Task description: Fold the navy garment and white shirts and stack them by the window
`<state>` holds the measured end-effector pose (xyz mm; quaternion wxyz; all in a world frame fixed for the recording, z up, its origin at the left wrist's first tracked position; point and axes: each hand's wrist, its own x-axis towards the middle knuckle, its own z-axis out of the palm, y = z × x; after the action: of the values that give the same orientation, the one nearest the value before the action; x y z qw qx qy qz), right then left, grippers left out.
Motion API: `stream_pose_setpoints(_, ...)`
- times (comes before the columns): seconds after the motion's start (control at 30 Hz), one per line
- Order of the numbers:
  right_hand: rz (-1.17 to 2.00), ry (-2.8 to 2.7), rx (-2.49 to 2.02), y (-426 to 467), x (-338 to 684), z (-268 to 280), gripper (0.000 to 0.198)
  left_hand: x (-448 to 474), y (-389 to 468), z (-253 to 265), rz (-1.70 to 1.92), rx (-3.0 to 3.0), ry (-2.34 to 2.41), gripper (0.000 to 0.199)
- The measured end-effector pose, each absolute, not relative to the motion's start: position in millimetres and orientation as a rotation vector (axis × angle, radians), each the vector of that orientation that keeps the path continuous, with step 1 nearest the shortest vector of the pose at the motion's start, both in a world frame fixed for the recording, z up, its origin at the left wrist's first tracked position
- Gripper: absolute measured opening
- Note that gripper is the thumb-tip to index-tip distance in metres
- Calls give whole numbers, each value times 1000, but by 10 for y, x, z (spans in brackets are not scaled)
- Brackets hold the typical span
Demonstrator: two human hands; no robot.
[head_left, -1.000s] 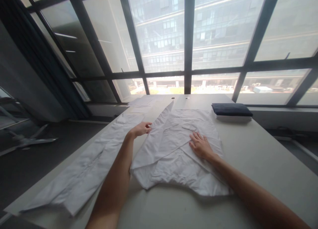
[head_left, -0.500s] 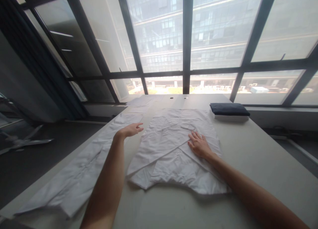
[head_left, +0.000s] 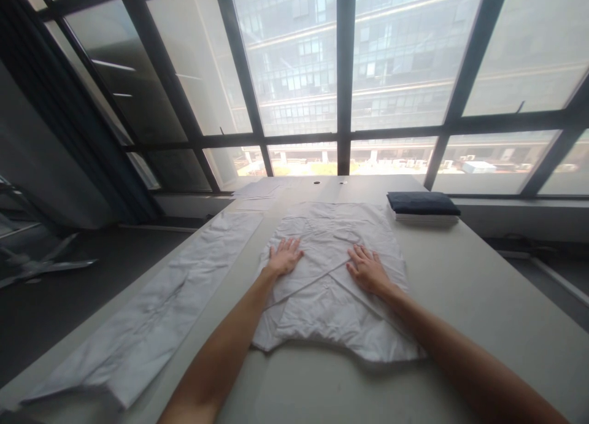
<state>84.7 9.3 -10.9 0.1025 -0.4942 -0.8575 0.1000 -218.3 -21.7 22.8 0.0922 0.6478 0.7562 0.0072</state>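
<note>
Moved in from the cloth's edge, left hand [head_left: 285, 256] now lies flat, fingers spread, on the white garment [head_left: 331, 277] mid-counter [head_left: 483, 301]. Right hand [head_left: 368, 269] presses open-palmed beside it, holding nothing. Long white cloth [head_left: 151, 313] lies left; dark folded stack [head_left: 422, 206] sits far right.

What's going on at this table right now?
A person is working on a white shirt spread on a long pale table by big windows. Both the left hand and the right hand lie flat, fingers spread, on the partly folded cloth; neither has a grip on it. Another white garment lies stretched along the table's left edge, and a folded dark cloth sits on a small stack at the far right.
</note>
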Motion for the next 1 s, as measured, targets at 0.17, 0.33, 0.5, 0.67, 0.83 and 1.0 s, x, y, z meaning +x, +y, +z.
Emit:
stream_pose_setpoints(0.17,310,-2514,-1455,97,845,-116,60,-2247,-204,51,72,1979,2331,63)
stream_pose_setpoints(0.33,335,-2460,-1460,112,858,-124,58,-2257,-181,30,98,1978,2337,64)
stream_pose_setpoints(0.5,291,-2202,-1662,168,867,-148,54,-2255,-174,27,92,1969,2335,65)
stream_pose_setpoints(0.67,348,-2269,-1677,195,856,-158,55,-2255,-165,22,117,1950,2327,64)
stream_pose_setpoints(0.83,370,-2203,-1563,194,847,-173,58,-2235,-168,28,418,1884,2279,57)
stream_pose_setpoints(1.0,351,-2150,-1223,181,845,-160,63,-2013,-137,154,761,1930,2104,53)
